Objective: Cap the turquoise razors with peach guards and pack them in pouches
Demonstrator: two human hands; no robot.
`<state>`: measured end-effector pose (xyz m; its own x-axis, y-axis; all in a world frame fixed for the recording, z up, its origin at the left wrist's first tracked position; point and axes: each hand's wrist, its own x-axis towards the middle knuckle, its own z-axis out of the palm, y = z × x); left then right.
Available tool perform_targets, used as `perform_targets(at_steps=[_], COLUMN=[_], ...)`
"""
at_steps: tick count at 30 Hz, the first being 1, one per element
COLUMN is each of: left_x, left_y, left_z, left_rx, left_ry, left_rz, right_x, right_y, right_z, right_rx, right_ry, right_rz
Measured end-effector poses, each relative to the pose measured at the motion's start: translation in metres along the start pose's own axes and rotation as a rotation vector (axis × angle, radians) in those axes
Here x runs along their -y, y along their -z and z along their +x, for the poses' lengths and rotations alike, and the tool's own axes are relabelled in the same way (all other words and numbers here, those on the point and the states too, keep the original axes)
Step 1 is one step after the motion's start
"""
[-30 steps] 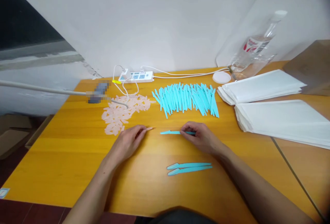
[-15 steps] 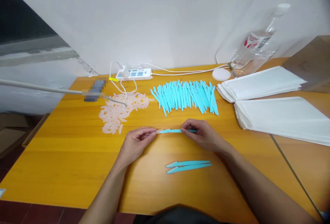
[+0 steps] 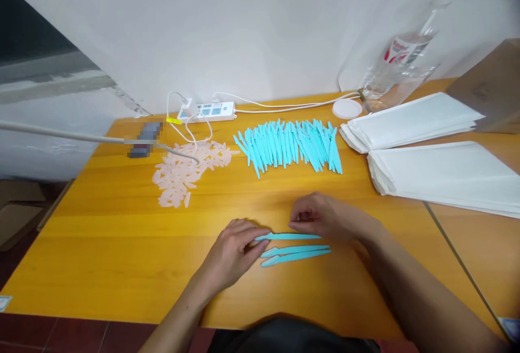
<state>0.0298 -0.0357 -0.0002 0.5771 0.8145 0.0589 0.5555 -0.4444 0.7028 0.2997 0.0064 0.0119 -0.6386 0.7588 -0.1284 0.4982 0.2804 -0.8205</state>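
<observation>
My left hand (image 3: 239, 250) pinches the left end of a turquoise eyebrow razor (image 3: 294, 236) between thumb and fingers, low over the table. Just above that razor's middle, my right hand (image 3: 314, 216) has its fingers curled together, with nothing visible in them. Two more turquoise razors (image 3: 298, 254) lie side by side nearer my body, below the held one. Farther back spreads a row of many turquoise razors (image 3: 284, 144). Left of that row is a loose pile of small pale pink blade caps (image 3: 179, 171). My fingers hide the tip of the held razor.
A white power strip (image 3: 209, 111) with plugs and cables sits along the wall. A blurred dark device (image 3: 145, 139) lies beside the caps. At right are white paper-like stacks (image 3: 442, 171), a round white lid (image 3: 347, 108), a clear bottle (image 3: 400, 60) and a cardboard box (image 3: 491, 90).
The held razor has come nearer my body, alongside the two lying razors. My right hand has let go of it, while my left hand grips its left end.
</observation>
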Motion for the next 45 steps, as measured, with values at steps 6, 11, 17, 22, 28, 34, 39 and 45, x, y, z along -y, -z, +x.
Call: perform_targets(at_steps=[6, 11, 17, 22, 28, 34, 39, 45], left_x=[-0.008, -0.018, -0.022, -0.016, 0.017, 0.081, 0.108, 0.094], left_y=[-0.008, -0.029, -0.036, -0.016, 0.032, 0.096, 0.122, 0.110], left_z=[-0.002, 0.001, -0.004, -0.005, -0.014, -0.054, -0.073, -0.036], left_rx=[-0.024, 0.095, 0.104, -0.016, -0.227, -0.425, -0.354, -0.229], left_ry=[-0.141, -0.308, -0.358, -0.328, -0.096, 0.172, 0.302, 0.426], left_rz=[0.135, 0.177, 0.158, 0.122, 0.237, 0.414, 0.556, 0.709], right_x=[-0.015, -0.033, -0.058, -0.069, -0.064, -0.042, -0.017, -0.012], right_y=[0.025, 0.053, 0.073, 0.080, 0.090, 0.077, 0.025, -0.022], right_z=[-0.006, -0.003, 0.018, 0.033, 0.025, 0.009, 0.014, 0.024], right_rx=[-0.289, -0.690, -0.791, -0.774, -0.702, -0.940, -0.716, -0.401], right_ry=[-0.228, -0.510, -0.675, -0.816, -0.857, -0.590, -0.060, 0.131], right_rz=[-0.152, -0.393, -0.557, -0.570, -0.513, -0.390, -0.181, -0.035])
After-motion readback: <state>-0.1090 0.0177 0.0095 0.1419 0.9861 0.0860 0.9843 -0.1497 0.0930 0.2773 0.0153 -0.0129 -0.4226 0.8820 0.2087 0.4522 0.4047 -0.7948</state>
